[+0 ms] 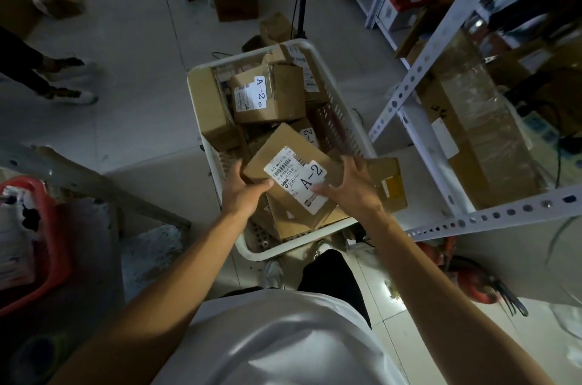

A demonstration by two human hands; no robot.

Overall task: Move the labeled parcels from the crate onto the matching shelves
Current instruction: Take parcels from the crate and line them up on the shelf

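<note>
Parcel in hand: flat cardboard box (291, 161), white label reading A-2 facing up at me, tilted, held over the near half of the crate, frame centre.
L hand: my left hand (242, 188) grips the box's 9 o'clock corner, thumb on top, fingers curled under.
R hand: my right hand (348, 184) at the box's 3 o'clock edge, fingers spread and bent over the far side, thumb tip on the label. Holding the box w/ the left.
Crate: white slotted plastic crate (338, 125) on the floor, just ahead of my feet, packed w/ cardboard parcels.
Other parcels: second A-2 box (267, 95) at 12 o'clock from the held one, label up; another box under it shows a partial "-2", first char hidden.
Shelves: white perforated-steel rack (419, 76) at 2–3 o'clock, touching/near crate's right wall, can't tell which; large taped carton (478, 139) on its low level. Shelf markings not readable.
Surrounds: red basket (47, 243) at 8 o'clock; another person's legs (41, 70) at 10 o'clock; loose boxes at 12.
</note>
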